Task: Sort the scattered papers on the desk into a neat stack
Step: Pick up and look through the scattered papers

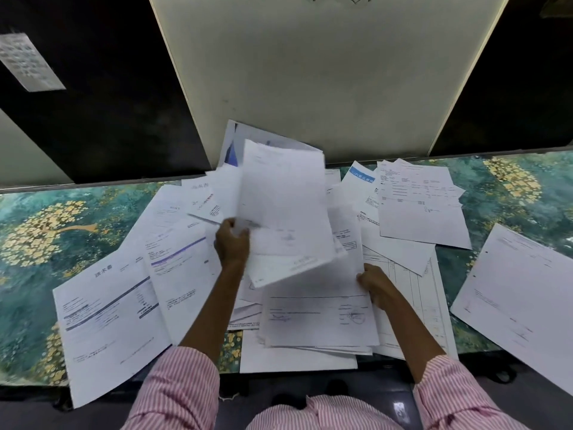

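Observation:
Many white printed papers lie scattered and overlapping across the desk [37, 212], which has a green and gold flower pattern. My left hand [232, 243] grips a bundle of sheets [285, 209] lifted above the desk's middle and blurred by motion. My right hand [376, 283] pinches the right edge of a single sheet [347, 265] that lies over a loose pile [316, 318] at the front centre. A large invoice sheet [108, 321] lies at the front left. Another sheet [521, 302] lies at the far right, apart from the rest.
A white partition panel [325, 72] stands upright behind the desk, flanked by dark panels. A paper notice [28, 62] is stuck to the left dark panel. More sheets [418, 203] overlap at the back right. Some papers overhang the desk's front edge.

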